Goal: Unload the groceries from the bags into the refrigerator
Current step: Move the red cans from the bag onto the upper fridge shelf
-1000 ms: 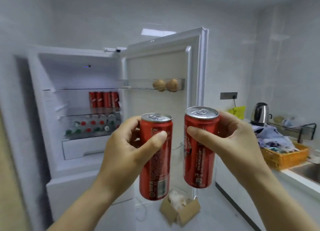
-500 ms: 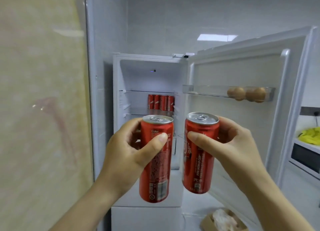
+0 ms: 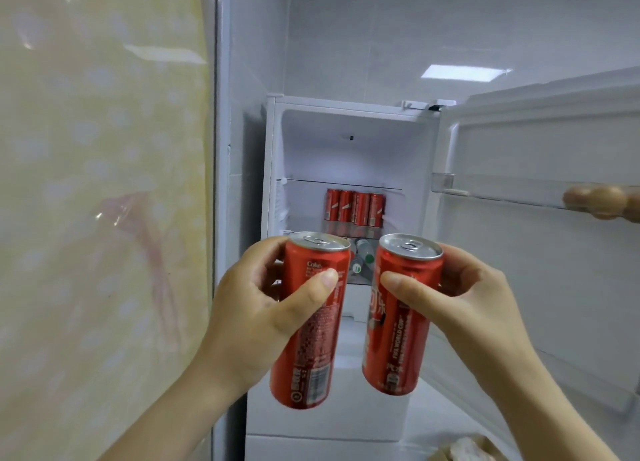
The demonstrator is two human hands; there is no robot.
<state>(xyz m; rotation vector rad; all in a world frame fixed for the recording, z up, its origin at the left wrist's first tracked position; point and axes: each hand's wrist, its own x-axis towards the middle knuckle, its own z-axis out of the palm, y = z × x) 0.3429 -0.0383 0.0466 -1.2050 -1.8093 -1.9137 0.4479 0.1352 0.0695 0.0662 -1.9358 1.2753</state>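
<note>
Right, my left hand [image 3: 258, 310] curls round one red can [image 3: 311, 343] and my right hand [image 3: 465, 299] round a second can [image 3: 394, 325], both roughly upright before the open refrigerator [image 3: 346, 156]. I judge them stiff, smooth and fairly heavy if full, so a firm mid-wall wrap suits.

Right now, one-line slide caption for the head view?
Left hand grips the left can, right hand the right can, facing the open fridge with a row of cans inside.
</note>
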